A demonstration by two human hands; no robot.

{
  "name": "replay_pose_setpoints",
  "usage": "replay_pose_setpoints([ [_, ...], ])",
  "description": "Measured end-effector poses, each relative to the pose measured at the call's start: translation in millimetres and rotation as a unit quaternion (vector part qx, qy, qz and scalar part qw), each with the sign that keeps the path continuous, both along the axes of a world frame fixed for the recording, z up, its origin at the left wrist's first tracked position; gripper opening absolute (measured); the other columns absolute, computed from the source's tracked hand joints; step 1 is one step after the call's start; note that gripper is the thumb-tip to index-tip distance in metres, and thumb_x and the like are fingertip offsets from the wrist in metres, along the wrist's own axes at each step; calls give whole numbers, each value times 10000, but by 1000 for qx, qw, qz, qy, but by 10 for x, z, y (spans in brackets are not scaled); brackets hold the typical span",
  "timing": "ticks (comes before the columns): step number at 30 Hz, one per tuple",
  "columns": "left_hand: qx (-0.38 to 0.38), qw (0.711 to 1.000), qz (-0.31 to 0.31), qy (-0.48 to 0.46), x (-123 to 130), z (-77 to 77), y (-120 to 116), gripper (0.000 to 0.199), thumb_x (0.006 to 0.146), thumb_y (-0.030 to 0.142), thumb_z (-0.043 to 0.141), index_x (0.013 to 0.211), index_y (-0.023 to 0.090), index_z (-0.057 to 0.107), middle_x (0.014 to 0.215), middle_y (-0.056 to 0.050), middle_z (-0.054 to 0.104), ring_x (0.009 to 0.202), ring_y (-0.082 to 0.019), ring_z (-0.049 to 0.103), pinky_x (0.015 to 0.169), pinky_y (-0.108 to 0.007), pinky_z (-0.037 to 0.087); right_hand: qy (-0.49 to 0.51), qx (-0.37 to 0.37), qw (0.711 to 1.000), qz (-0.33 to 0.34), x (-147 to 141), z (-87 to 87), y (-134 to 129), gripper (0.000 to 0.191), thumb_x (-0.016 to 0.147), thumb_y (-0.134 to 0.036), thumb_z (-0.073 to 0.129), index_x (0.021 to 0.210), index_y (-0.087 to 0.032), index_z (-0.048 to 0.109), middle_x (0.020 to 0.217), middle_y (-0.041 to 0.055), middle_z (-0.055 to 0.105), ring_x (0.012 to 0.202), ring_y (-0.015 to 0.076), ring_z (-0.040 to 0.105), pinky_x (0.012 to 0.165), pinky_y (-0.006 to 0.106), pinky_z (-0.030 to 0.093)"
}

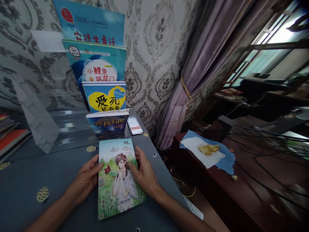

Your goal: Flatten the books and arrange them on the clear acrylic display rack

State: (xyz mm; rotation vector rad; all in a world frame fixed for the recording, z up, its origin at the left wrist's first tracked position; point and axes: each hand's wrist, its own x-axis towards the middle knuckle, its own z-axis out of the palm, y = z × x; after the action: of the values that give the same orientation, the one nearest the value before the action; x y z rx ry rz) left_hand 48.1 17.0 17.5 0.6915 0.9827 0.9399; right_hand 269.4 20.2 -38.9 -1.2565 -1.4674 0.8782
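A paperback with a green garden cover and a drawn figure (118, 190) is held by both hands above the dark table. My left hand (85, 177) grips its left edge, thumb on the cover. On the right edge is my right hand (146, 174), its thumb over the cover and its other fingers partly hidden. Behind the paperback, a clear tiered rack (48, 135) holds upright books: a dark blue one (108, 125) in front, then one with a yellow heart (106, 98), a teal one (101, 62), and a blue one (94, 22) at the back.
Stacked books (12, 141) lie at the left edge of the grey-blue table (70, 164). A small blurred packet (135, 125) is right of the rack. Farther right, a dark red table (207, 193) bears a blue cloth (227, 161) and cables. A purple curtain (178, 87) hangs between.
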Motion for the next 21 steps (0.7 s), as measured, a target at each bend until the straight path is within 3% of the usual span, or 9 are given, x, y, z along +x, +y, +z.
replay_pose_setpoints([
  [3,33,999,-2,8,-16,53,8,903,682,492,869,1454,211,493,1216,-152,748,1082,-357,725,886,-449,605,144,-103,982,59,58,126,73,656,835,-509,728,1360,-158,549,965,87,754,853,244,734,798,401,596],
  [5,68,997,-15,27,-33,111,11,880,715,522,834,1462,211,488,1221,-158,744,1082,-361,724,867,-445,611,204,-151,959,125,79,264,77,564,789,-581,765,1154,-162,670,858,61,749,774,227,726,760,384,587],
  [7,113,991,-27,59,-65,193,12,857,749,554,794,1471,213,483,1224,-161,742,1089,-367,719,848,-440,618,225,-151,948,167,81,418,51,483,797,-599,756,1029,-179,704,859,56,754,778,220,726,766,379,582],
  [9,170,980,-23,100,-112,286,4,824,781,583,752,1472,222,485,1241,-159,732,1099,-370,711,845,-444,624,197,-86,965,153,69,564,12,401,845,-564,715,1012,-200,705,894,51,757,816,219,721,777,376,579],
  [11,231,962,0,144,-156,356,-21,777,814,580,720,1471,237,487,1279,-148,711,1123,-364,697,876,-450,623,113,16,987,114,49,677,-24,292,905,-483,656,1003,-212,705,899,47,743,840,215,702,775,367,572],
  [13,284,938,40,195,-175,360,-66,747,834,556,706,1475,249,478,1291,-129,700,1141,-347,684,919,-446,615,10,115,991,70,21,728,-51,204,953,-387,592,975,-215,700,870,44,717,815,204,675,748,348,558],
  [17,307,905,109,274,-125,85,-161,754,843,580,665,1480,246,437,1186,-109,730,1101,-326,694,942,-443,606,-103,225,969,15,-67,591,-82,155,1004,-279,523,967,-221,661,821,26,668,723,173,631,669,299,534],
  [21,282,901,91,318,-98,-355,-185,645,899,576,582,1447,276,419,1264,-103,697,1184,-343,651,1057,-489,523,-121,264,957,3,-126,341,-115,138,1027,-254,491,984,-237,620,813,15,644,730,174,633,677,290,549],
])
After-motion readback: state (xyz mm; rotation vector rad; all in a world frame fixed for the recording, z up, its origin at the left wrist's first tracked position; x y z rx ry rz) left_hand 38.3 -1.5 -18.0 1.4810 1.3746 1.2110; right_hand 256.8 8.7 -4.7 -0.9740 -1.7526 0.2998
